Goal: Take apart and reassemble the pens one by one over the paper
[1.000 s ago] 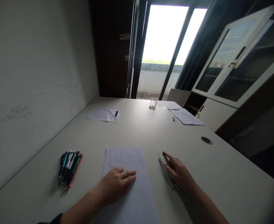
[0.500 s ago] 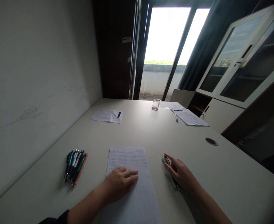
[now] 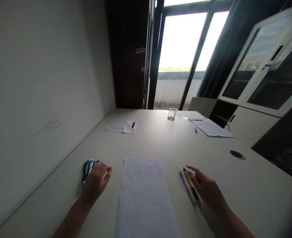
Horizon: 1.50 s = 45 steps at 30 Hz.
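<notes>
My left hand [image 3: 96, 180] is above the right side of a bunch of pens [image 3: 86, 170], its fingers loosely bent and apart; it covers part of the bunch, and I cannot tell if it touches them. My right hand [image 3: 207, 188] rests on the table beside a yellow and black pen [image 3: 192, 185], forefinger stretched out, holding nothing. Left of that pen lies a clear whitish pen [image 3: 187, 189], nearly parallel to it. Between my hands lies a long sheet of paper [image 3: 146, 201], with lines of handwriting across its top part.
On the white table [image 3: 153, 142] stands a glass cup [image 3: 172, 114] near the far edge. A sheet [image 3: 122, 126] lies far left; a stack of papers [image 3: 213, 127] and a pen [image 3: 195, 128] lie far right. A round cable hole [image 3: 237, 154] is at the right. The wall [image 3: 49, 99] borders the left.
My left hand has lifted off the paper and moved left to the bunch of pens. My right hand has drawn slightly away from the two pens, which now show more fully.
</notes>
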### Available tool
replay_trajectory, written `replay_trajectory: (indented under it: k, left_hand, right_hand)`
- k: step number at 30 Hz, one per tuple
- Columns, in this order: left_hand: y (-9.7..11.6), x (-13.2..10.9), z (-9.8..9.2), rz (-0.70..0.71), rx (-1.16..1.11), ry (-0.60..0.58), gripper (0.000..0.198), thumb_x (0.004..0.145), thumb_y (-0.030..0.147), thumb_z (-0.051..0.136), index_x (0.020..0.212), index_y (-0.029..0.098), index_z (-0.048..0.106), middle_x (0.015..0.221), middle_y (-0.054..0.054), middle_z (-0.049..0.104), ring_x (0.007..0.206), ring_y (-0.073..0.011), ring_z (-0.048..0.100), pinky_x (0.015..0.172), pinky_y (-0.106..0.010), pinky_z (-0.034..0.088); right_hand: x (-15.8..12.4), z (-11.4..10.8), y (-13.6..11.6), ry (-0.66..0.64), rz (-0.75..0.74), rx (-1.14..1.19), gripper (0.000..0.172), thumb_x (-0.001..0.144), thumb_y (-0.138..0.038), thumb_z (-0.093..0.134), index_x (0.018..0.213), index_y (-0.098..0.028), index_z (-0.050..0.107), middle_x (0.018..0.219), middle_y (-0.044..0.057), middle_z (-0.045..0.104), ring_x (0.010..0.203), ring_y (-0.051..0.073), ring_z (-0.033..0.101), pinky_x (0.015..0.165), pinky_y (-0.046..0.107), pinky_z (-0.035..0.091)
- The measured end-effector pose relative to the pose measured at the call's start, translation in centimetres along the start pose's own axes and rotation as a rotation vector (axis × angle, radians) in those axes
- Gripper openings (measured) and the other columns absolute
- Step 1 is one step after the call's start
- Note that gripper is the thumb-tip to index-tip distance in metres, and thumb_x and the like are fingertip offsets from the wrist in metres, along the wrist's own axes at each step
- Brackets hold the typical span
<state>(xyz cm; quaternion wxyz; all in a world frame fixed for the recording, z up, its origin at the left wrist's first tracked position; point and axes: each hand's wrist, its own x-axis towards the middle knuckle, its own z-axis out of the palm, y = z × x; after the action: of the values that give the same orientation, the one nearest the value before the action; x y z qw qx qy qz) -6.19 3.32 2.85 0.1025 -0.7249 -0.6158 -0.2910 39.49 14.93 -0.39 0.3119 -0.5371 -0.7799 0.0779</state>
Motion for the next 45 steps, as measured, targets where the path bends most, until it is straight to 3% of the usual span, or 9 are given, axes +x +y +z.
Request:
replay_trajectory:
  k: [4, 7, 15, 25, 31, 35, 39, 45]
  left_hand:
    - [-4.4, -1.9, -1.7, -0.115, 0.221, -0.006, 0.027, 0.098, 0.031, 0.044, 0.085, 0.019, 0.064, 0.086, -0.008, 0.065, 0.081, -0.0252, 0.056, 0.079, -0.04, 0.046]
    - [-5.4, -2.9, -1.9, -0.086, 0.3, -0.092, 0.028, 0.096, 0.029, 0.045, 0.081, 0.02, 0.066, 0.085, -0.008, 0.065, 0.081, -0.0262, 0.055, 0.079, -0.04, 0.046]
    - [-4.3, -2.9, -1.0, -0.118, 0.332, -0.128, 0.023, 0.09, 0.03, 0.054, 0.075, 0.02, 0.067, 0.082, -0.009, 0.064, 0.081, -0.0272, 0.055, 0.078, -0.04, 0.047]
    - [-1.8, -3.0, 1.0, -0.228, 0.178, -0.15, 0.018, 0.086, 0.029, 0.058, 0.071, 0.02, 0.063, 0.081, -0.007, 0.064, 0.085, -0.0268, 0.057, 0.083, -0.038, 0.044]
    - [-0.4, -2.8, 1.3, -0.366, 0.015, -0.121, 0.023, 0.082, 0.032, 0.058, 0.062, 0.022, 0.057, 0.074, -0.006, 0.063, 0.083, -0.0272, 0.058, 0.081, -0.037, 0.043]
    - [0.4, -2.5, 1.0, -0.484, -0.19, -0.121, 0.028, 0.083, 0.04, 0.059, 0.062, 0.021, 0.059, 0.068, -0.003, 0.064, 0.069, -0.0222, 0.059, 0.068, -0.031, 0.042]
    - [1.7, -2.1, 1.0, -0.586, -0.485, -0.143, 0.034, 0.084, 0.049, 0.058, 0.07, 0.019, 0.062, 0.062, -0.001, 0.064, 0.057, -0.0182, 0.058, 0.058, -0.027, 0.041]
    - [4.3, -1.9, 2.1, -0.651, -0.914, -0.112, 0.035, 0.081, 0.048, 0.064, 0.094, 0.016, 0.06, 0.081, -0.006, 0.07, 0.064, -0.0168, 0.062, 0.056, -0.024, 0.044]
  right_hand:
    - [-0.4, -0.2, 0.0, 0.009, -0.026, -0.051, 0.048, 0.098, -0.051, 0.039, 0.119, -0.016, 0.067, 0.053, -0.005, 0.044, 0.045, 0.015, 0.045, 0.052, 0.026, 0.038]
    - [-0.7, -0.3, 0.3, 0.01, -0.043, -0.077, 0.049, 0.099, -0.05, 0.039, 0.12, -0.016, 0.067, 0.053, -0.005, 0.045, 0.044, 0.015, 0.045, 0.052, 0.025, 0.037]
    - [-1.0, -1.1, -0.4, 0.022, -0.082, -0.065, 0.05, 0.099, -0.05, 0.038, 0.121, -0.015, 0.067, 0.052, -0.004, 0.045, 0.044, 0.015, 0.044, 0.051, 0.024, 0.037]
    - [-1.1, -1.1, -1.7, 0.057, -0.226, -0.067, 0.042, 0.102, -0.044, 0.04, 0.116, -0.015, 0.066, 0.057, -0.001, 0.056, 0.048, 0.014, 0.053, 0.052, 0.023, 0.042]
    - [-1.2, -0.8, -2.6, 0.042, -0.28, -0.028, 0.039, 0.103, -0.04, 0.039, 0.116, -0.015, 0.065, 0.062, 0.001, 0.06, 0.053, 0.015, 0.057, 0.056, 0.024, 0.045]
    - [-1.4, -0.6, -3.0, 0.024, -0.295, -0.003, 0.037, 0.103, -0.038, 0.04, 0.117, -0.014, 0.065, 0.06, 0.0, 0.059, 0.052, 0.015, 0.056, 0.054, 0.024, 0.045]
    - [-1.6, -0.4, -3.4, -0.003, -0.295, 0.039, 0.035, 0.103, -0.036, 0.041, 0.119, -0.015, 0.065, 0.064, 0.002, 0.063, 0.055, 0.015, 0.058, 0.059, 0.026, 0.048]
    - [-1.9, 0.0, -4.7, -0.049, -0.307, 0.08, 0.031, 0.102, -0.031, 0.044, 0.12, -0.017, 0.065, 0.066, 0.001, 0.063, 0.058, 0.017, 0.063, 0.06, 0.027, 0.049]
